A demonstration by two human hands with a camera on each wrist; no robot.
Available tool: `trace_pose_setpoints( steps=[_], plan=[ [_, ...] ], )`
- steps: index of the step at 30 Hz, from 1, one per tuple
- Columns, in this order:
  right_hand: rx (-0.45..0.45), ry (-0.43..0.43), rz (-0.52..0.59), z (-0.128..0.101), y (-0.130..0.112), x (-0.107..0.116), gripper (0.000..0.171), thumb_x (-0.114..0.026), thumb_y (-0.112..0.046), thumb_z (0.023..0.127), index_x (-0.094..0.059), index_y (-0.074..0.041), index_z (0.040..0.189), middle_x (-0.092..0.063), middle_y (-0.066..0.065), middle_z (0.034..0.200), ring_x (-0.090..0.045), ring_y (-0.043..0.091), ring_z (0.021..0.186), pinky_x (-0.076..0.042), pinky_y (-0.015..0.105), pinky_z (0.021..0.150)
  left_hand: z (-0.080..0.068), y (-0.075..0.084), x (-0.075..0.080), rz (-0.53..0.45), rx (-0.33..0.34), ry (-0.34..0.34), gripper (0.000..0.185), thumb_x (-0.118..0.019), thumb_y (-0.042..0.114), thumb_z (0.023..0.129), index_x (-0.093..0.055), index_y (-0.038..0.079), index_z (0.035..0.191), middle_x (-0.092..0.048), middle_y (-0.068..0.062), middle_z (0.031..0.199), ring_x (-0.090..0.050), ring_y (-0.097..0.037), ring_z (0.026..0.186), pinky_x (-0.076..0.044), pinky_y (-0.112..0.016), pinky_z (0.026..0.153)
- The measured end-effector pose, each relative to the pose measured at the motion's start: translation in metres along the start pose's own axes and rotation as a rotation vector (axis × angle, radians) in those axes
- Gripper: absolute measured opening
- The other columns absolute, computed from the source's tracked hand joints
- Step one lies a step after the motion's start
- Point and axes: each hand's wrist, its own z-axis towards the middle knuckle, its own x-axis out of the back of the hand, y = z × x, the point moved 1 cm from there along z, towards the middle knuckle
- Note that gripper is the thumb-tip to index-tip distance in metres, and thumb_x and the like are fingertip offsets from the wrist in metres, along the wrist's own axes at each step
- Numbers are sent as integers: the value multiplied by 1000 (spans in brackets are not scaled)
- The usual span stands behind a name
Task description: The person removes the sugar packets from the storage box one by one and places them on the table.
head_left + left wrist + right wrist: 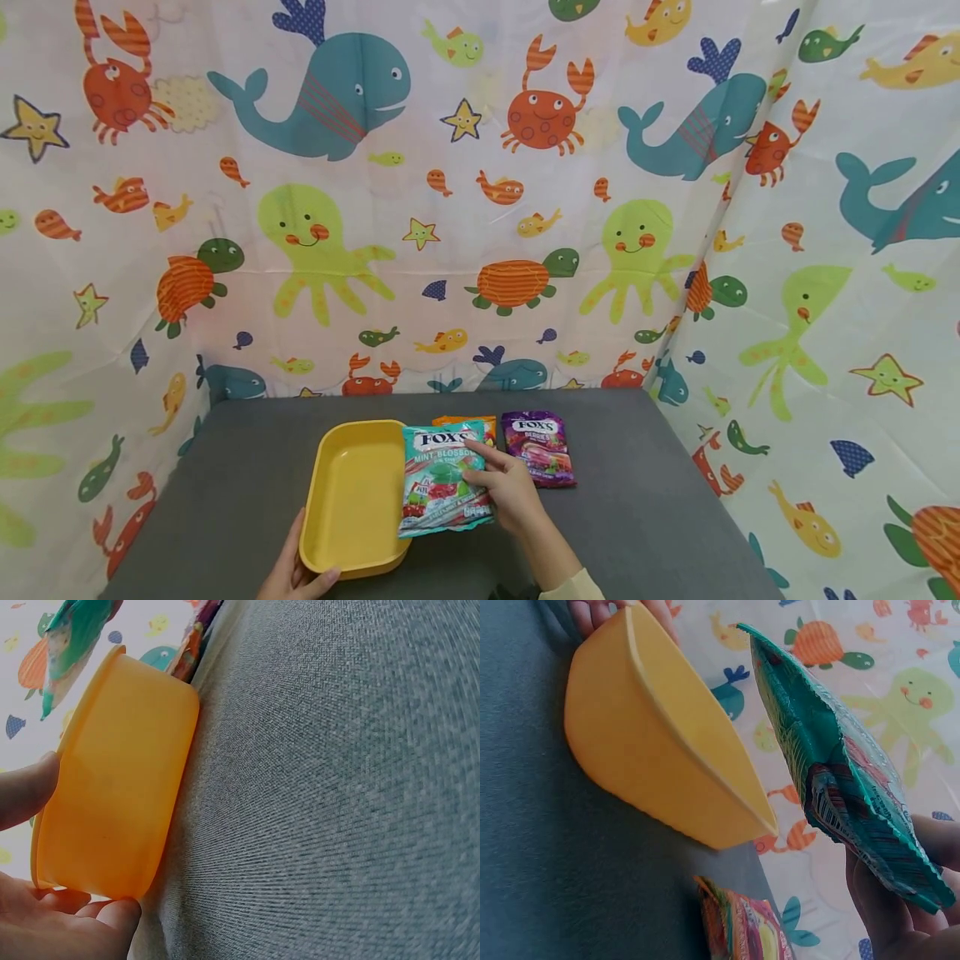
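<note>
I see right hand pinching mint bag over tray; left hand grips tray's near rim; tray empty; orange bag and berry bag wait far right.

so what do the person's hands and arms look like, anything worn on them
Both hands are bare: no gloves, rings or watch show. The right hand leads into a bare forearm ending in a pale cream sleeve cuff at the bottom edge. The left hand is cut off at the wrist, so no sleeve shows there.

Teal mint candy bag (held up) overlaps the right rim of the yellow tray on the table
</note>
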Motion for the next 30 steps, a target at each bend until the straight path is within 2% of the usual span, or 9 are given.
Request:
trace_pose_setpoints(
  steps=[7,15,21,30],
  plan=[
    [-32,45,18,-11,9,12,52,-76,-8,89,-63,-11,139,-66,17,132,-72,19,94,-60,31,78,0,2,1,9,6,-9,122,-79,25,89,18,12,160,-8,-30,166,-40,-39,142,-53,-25,94],
    [-59,66,8,-22,23,25,53,-78,-10,88,-64,-12,139,-66,18,132,-73,19,93,-60,32,78,-1,2,0,14,-23,-18,119,-77,21,91,19,10,160,-6,-31,165,-39,-39,142,-53,-23,91],
    [-84,63,14,-29,40,31,56,-78,-7,86,-62,-9,140,-69,19,128,-74,21,95,-61,34,78,-1,1,0,-4,-13,-17,119,-77,22,90,19,13,160,-6,-30,166,-37,-39,143,-53,-23,92],
    [-145,81,-8,-32,61,39,55,-77,-3,85,-63,-7,138,-62,25,135,-72,21,101,-60,35,81,-1,1,0,-16,-4,-19,124,-81,25,87,18,13,160,-7,-29,166,-37,-39,144,-53,-24,93]
  ],
)
